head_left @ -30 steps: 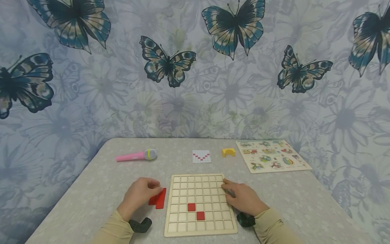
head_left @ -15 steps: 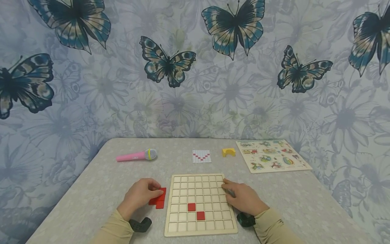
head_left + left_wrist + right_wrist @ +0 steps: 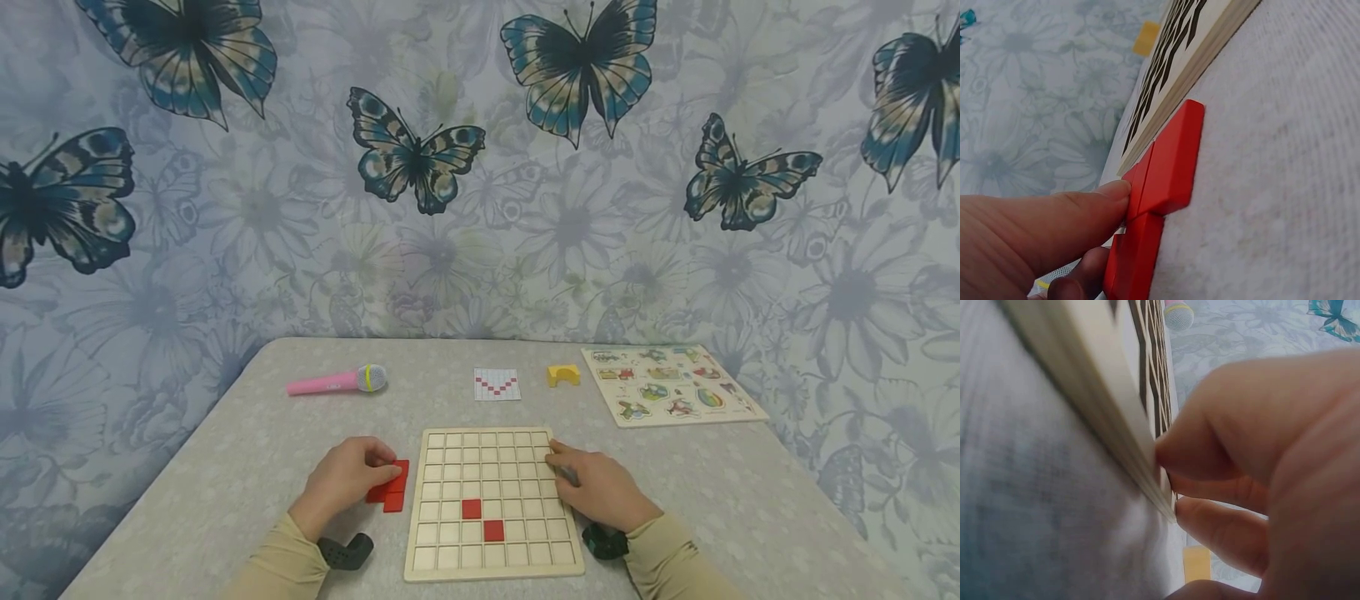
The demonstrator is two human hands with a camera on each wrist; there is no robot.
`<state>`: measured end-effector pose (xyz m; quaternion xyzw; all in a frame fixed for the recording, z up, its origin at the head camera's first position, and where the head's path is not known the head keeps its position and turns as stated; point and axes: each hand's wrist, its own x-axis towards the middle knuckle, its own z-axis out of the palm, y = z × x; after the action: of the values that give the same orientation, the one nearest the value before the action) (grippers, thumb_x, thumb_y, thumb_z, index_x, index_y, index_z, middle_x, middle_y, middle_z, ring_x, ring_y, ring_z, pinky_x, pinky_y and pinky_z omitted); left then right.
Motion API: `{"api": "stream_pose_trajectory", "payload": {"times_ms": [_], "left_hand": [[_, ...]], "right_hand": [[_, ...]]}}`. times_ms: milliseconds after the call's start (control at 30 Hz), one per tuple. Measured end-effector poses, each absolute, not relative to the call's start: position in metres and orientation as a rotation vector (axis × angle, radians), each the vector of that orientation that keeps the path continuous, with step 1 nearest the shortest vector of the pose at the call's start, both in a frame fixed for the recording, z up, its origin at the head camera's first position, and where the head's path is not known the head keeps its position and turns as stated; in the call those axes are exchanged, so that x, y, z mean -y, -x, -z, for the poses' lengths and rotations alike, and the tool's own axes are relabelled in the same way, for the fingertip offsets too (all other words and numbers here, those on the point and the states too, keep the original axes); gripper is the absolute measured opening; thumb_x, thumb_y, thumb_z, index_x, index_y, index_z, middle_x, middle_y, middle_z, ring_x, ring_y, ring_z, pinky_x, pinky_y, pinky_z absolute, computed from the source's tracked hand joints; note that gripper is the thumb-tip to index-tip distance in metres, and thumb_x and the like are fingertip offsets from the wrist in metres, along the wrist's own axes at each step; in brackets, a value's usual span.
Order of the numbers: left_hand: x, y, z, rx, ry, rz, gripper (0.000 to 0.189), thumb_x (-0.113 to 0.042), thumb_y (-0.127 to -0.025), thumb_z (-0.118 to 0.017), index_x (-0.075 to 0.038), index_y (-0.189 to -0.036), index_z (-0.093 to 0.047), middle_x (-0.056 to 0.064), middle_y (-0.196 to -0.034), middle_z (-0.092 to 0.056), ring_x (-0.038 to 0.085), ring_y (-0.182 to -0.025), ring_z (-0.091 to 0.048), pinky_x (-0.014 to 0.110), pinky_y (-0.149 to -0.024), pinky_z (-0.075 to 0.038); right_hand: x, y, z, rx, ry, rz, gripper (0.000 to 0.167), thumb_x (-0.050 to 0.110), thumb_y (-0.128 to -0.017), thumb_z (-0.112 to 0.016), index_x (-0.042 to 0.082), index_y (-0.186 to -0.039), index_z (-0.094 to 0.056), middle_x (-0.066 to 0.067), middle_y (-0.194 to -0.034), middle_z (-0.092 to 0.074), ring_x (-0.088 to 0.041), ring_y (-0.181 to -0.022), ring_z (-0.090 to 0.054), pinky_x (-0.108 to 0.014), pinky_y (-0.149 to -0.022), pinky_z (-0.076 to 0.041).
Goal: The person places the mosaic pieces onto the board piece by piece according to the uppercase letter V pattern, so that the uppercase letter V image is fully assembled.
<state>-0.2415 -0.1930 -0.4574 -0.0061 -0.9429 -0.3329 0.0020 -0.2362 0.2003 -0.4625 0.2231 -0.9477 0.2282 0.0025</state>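
My left hand (image 3: 347, 477) is at a small group of flat red square tiles (image 3: 393, 498) left of the board. In the left wrist view, its thumb and curled fingers are on one red tile (image 3: 1133, 199), among others lying side by side on the table. The pale wooden grid board (image 3: 442, 565) lies in the middle, with one red tile (image 3: 471, 509) in a cell and another red tile (image 3: 493, 531) diagonally below it to the right. My right hand (image 3: 603, 486) rests its fingertips along the board's right edge, thumb at the rim in the right wrist view.
Behind the board lies a card (image 3: 497, 385) printed with a red V of squares on a grid. A pink toy microphone (image 3: 336, 382) is at back left, a yellow arch block (image 3: 563, 375) right of the card. At back right lies a picture puzzle board (image 3: 671, 387).
The left fingers have shifted very slightly at the red tiles, now covering a little more of one. The right hand and the board stay where they were.
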Motion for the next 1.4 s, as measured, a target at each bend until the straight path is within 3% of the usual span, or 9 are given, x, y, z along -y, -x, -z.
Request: {"api": "stream_pose_trajectory", "payload": {"times_ms": [133, 400, 600, 733, 833, 1100, 1167, 1300, 1400], "left_hand": [[0.193, 0.242, 0.457, 2.959, 0.012, 1.036, 0.021, -0.028, -0.082, -0.086, -0.018, -0.097, -0.074, -0.006, -0.086, -0.071, 0.01, -0.077, -0.061, 0.031, -0.067, -0.047], [0.192, 0.242, 0.455, 2.956, 0.016, 1.037, 0.024, -0.031, -0.082, -0.087, -0.017, -0.096, -0.073, -0.006, -0.087, -0.071, 0.011, -0.078, -0.061, 0.032, -0.065, -0.047], [0.191, 0.241, 0.455, 2.948, 0.017, 1.029, 0.023, -0.029, -0.082, -0.087, -0.017, -0.096, -0.073, -0.006, -0.086, -0.071, 0.01, -0.077, -0.061, 0.032, -0.065, -0.046], [0.191, 0.242, 0.455, 2.946, 0.016, 1.032, 0.022, -0.028, -0.082, -0.086, -0.017, -0.096, -0.073, -0.006, -0.086, -0.071, 0.01, -0.076, -0.061, 0.032, -0.063, -0.046], [0.19, 0.242, 0.455, 2.946, -0.006, 1.044, 0.019, -0.026, -0.083, -0.085, -0.018, -0.095, -0.074, -0.006, -0.086, -0.072, 0.011, -0.076, -0.062, 0.031, -0.063, -0.046], [0.19, 0.242, 0.454, 2.931, -0.019, 1.04, 0.015, -0.024, -0.083, -0.083, -0.02, -0.093, -0.074, -0.006, -0.085, -0.072, 0.011, -0.075, -0.063, 0.032, -0.062, -0.046], [0.191, 0.241, 0.454, 2.923, -0.003, 1.039, 0.014, -0.024, -0.084, -0.083, -0.02, -0.093, -0.073, -0.007, -0.085, -0.072, 0.01, -0.075, -0.063, 0.032, -0.062, -0.046], [0.191, 0.241, 0.453, 2.918, 0.012, 1.038, 0.014, -0.024, -0.084, -0.083, -0.02, -0.093, -0.073, -0.007, -0.085, -0.072, 0.01, -0.074, -0.062, 0.032, -0.062, -0.045], [0.19, 0.241, 0.453, 2.919, 0.012, 1.037, 0.013, -0.023, -0.084, -0.083, -0.02, -0.093, -0.073, -0.007, -0.085, -0.072, 0.01, -0.075, -0.062, 0.032, -0.062, -0.045]], "right_hand": [[-0.2, 0.237, 0.463, 2.968, -0.697, -0.713, 0.04, 0.015, -0.097, -0.065, 0.01, -0.136, -0.067, -0.01, -0.153, -0.054, -0.014, -0.092, -0.06, -0.027, -0.06, -0.039], [-0.201, 0.238, 0.465, 2.952, -0.706, -0.692, 0.039, 0.016, -0.096, -0.066, 0.01, -0.135, -0.068, -0.009, -0.152, -0.055, -0.029, -0.123, -0.066, -0.028, -0.067, -0.045], [-0.202, 0.237, 0.464, 2.938, -0.734, -0.695, 0.04, 0.017, -0.097, -0.065, 0.005, -0.136, -0.067, -0.009, -0.15, -0.057, -0.018, -0.085, -0.071, -0.024, -0.055, -0.038], [-0.203, 0.236, 0.463, 2.947, -0.719, -0.714, 0.042, 0.018, -0.098, -0.065, 0.004, -0.137, -0.065, -0.009, -0.15, -0.056, -0.007, -0.053, -0.042, -0.023, -0.048, -0.028], [-0.203, 0.236, 0.463, 2.942, -0.727, -0.732, 0.042, 0.017, -0.097, -0.065, 0.003, -0.137, -0.065, -0.01, -0.15, -0.056, -0.005, -0.05, -0.025, -0.023, -0.047, -0.025], [-0.206, 0.238, 0.461, 2.961, -0.711, -0.92, 0.044, 0.018, -0.097, -0.067, 0.002, -0.139, -0.063, -0.012, -0.152, -0.054, -0.007, -0.048, -0.018, -0.024, -0.046, -0.026], [-0.207, 0.239, 0.461, 2.972, -0.696, -0.94, 0.045, 0.02, -0.098, -0.068, 0.004, -0.139, -0.063, -0.01, -0.153, -0.053, -0.007, -0.05, -0.024, -0.024, -0.051, -0.032], [-0.209, 0.24, 0.461, 2.978, -0.691, -0.962, 0.045, 0.022, -0.097, -0.07, 0.006, -0.138, -0.064, -0.007, -0.152, -0.054, -0.009, -0.073, -0.059, -0.026, -0.066, -0.04], [-0.21, 0.241, 0.462, 2.978, -0.695, -0.993, 0.044, 0.022, -0.098, -0.069, 0.006, -0.138, -0.064, -0.007, -0.152, -0.054, -0.013, -0.077, -0.064, -0.026, -0.063, -0.039]]}}
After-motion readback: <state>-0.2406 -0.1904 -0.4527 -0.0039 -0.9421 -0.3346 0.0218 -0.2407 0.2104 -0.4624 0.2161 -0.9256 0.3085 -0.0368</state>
